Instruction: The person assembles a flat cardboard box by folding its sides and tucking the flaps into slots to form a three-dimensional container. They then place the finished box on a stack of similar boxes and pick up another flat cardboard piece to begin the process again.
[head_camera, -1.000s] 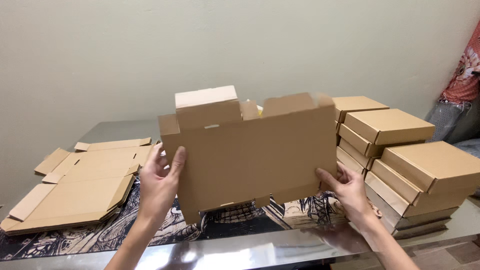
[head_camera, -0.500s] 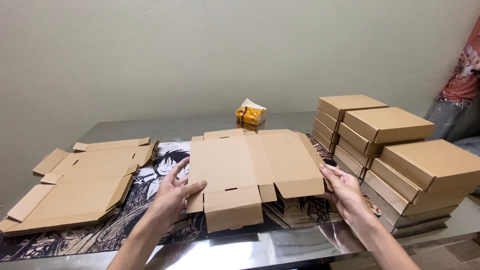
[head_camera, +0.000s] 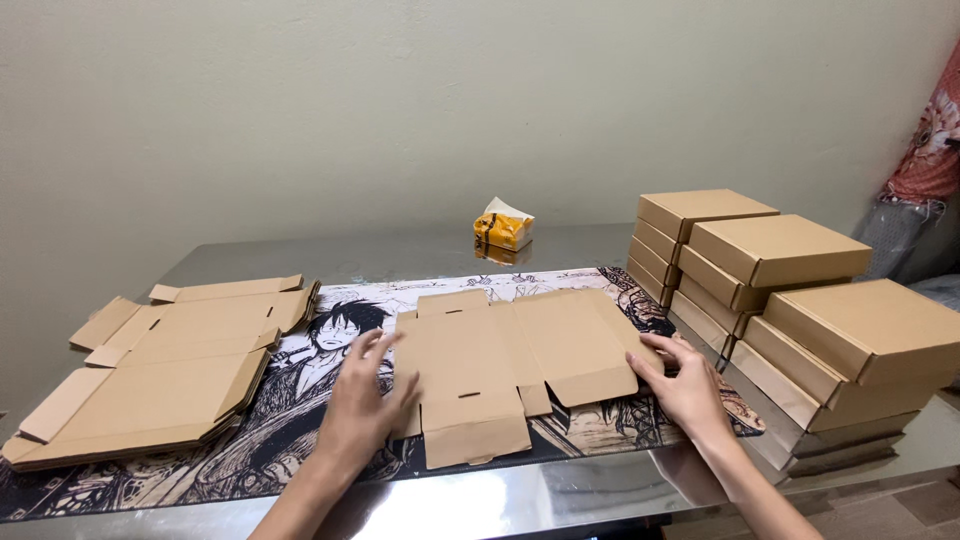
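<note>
A flat die-cut cardboard blank is being laid out on the printed mat of the worktop, apparently the first step of folding it into a box; the next move is judged to call for its side panels to be raised along the creases. The blank is pressed at its left edge by the left hand and at its right flap by the right hand, both opened flat, with nothing gripped.

At frame centre, a flat cardboard box blank lies on the counter. The left hand presses its left edge. The right hand touches its right flap.
</note>
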